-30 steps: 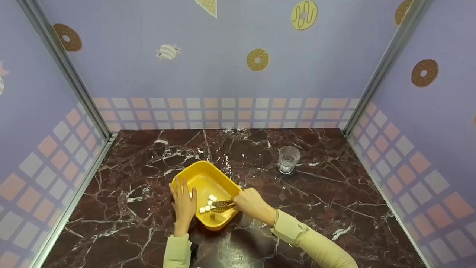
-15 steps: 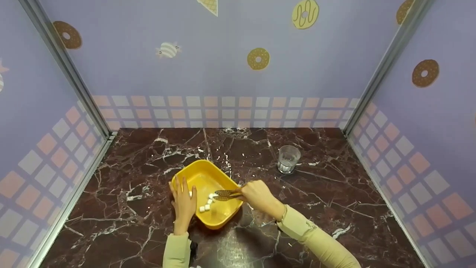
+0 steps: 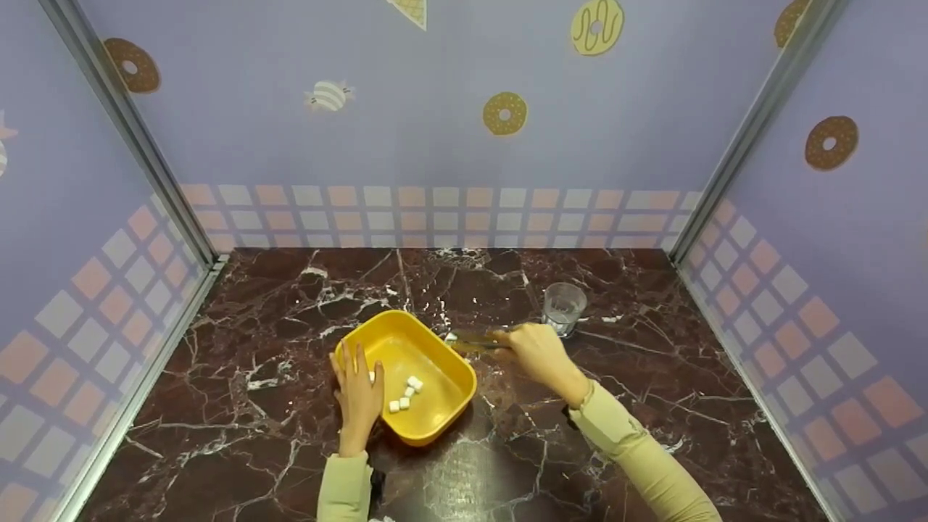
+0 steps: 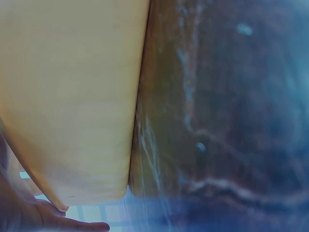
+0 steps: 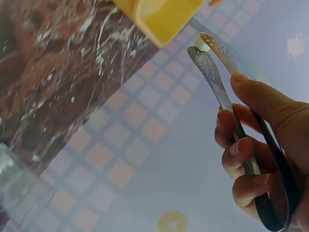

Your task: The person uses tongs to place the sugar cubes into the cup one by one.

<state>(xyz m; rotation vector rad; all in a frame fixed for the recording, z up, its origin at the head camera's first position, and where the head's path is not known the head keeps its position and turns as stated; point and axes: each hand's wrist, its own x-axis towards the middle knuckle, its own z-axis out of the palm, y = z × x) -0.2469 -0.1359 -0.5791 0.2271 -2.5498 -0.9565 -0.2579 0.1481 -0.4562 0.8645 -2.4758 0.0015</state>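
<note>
My left hand (image 3: 359, 395) rests over the left rim of a yellow plastic tub (image 3: 438, 395), its fingers straight and spread. Several small white cubes (image 3: 404, 403) lie on the tub's floor, one partly behind the left fingers. My right hand (image 3: 540, 351) grips a pair of metal tongs (image 5: 208, 67) with perforated, spoon-shaped tips. Between those tips a white cube (image 5: 202, 45) is pinched, just past the tub's right rim in the head view. The tongs look blurred there. Just behind the right hand stands a clear drinking glass (image 3: 563, 303), its base partly covered.
The tabletop (image 3: 290, 435) is dark red-brown marble with white veins. Lilac walls (image 3: 406, 145) with printed sweets and a checked band enclose it at the back and both sides. Metal strips (image 3: 138, 391) edge the table's sides.
My right hand has lifted the tongs with a white cube out of the tub and moved right and back toward the glass. My left hand has stayed on the tub.
</note>
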